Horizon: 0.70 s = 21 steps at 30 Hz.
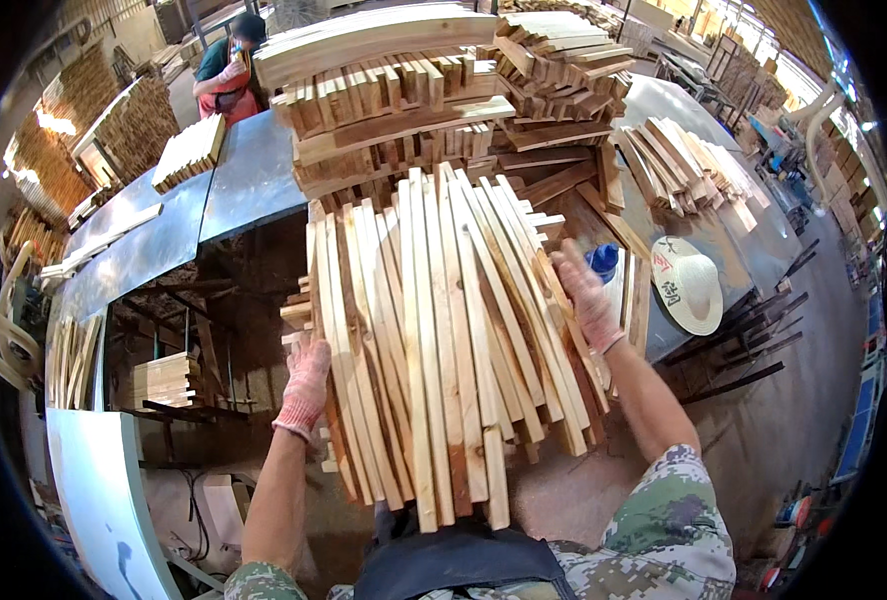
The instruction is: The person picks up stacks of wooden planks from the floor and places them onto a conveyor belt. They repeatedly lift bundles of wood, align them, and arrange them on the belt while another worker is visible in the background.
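Observation:
A broad pile of long, pale wooden strips (451, 330) lies in front of me, its near ends uneven and reaching almost to my dark apron. My left hand (304, 388), in a pinkish knitted glove, rests against the pile's left side with its fingers pointing forward. On the opposite side my right hand (586, 300), gloved too, presses along the outer strips, fingers stretched out. The pile sits between both hands; its underside and support are hidden. A blue-topped bottle (602, 262) stands just beyond my right hand.
Tall stacked boards (394, 110) rise behind the pile. At right, a straw hat (688, 285) and loose wood pieces (686, 165) lie on a metal table (684, 105). Metal tabletops (249, 180) extend left, where a co-worker (232, 70) stands. Dark metal bars (744, 375) jut out at right.

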### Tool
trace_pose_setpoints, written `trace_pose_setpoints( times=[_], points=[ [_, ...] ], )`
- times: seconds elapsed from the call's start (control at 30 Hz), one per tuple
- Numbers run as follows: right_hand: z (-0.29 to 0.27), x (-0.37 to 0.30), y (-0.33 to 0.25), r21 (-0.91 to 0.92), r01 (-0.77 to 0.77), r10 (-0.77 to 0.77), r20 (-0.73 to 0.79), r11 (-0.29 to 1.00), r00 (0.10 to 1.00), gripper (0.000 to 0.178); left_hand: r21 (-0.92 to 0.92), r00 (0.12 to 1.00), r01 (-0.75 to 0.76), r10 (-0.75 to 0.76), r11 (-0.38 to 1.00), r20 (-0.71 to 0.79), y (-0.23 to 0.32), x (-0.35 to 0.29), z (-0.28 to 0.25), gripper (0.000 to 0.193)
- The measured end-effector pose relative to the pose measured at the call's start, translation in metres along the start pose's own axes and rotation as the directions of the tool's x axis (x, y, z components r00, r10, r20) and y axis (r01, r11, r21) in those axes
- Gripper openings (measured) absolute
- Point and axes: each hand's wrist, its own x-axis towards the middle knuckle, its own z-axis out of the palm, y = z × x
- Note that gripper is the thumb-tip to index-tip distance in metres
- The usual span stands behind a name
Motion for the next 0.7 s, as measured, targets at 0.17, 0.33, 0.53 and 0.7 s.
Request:
trace_pose_setpoints(
  times=[0.17,0.33,0.53,0.7],
  points=[
    [0.001,0.015,0.045,0.25,-0.049,0.038,0.05,0.967,0.998,0.077,-0.951,0.967,0.214,-0.186,0.224,0.174,0.022,-0.01,-0.002,0.071],
    [0.005,0.018,0.028,0.093,-0.142,0.136,0.073,0.985,0.988,0.096,-0.985,0.98,0.171,-0.097,-0.018,0.172,0.101,-0.035,-0.042,0.053],
    [0.016,0.01,0.001,0.167,-0.277,0.261,0.11,0.946,0.959,0.093,-1.0,0.99,0.011,-0.138,0.027,0.007,0.101,-0.025,-0.038,0.058],
    [0.0,0.013,-0.01,0.262,-0.358,0.274,0.307,0.896,0.911,0.074,-0.974,0.984,0.159,-0.05,-0.163,0.169,0.098,-0.035,-0.046,0.054]
  ],
)
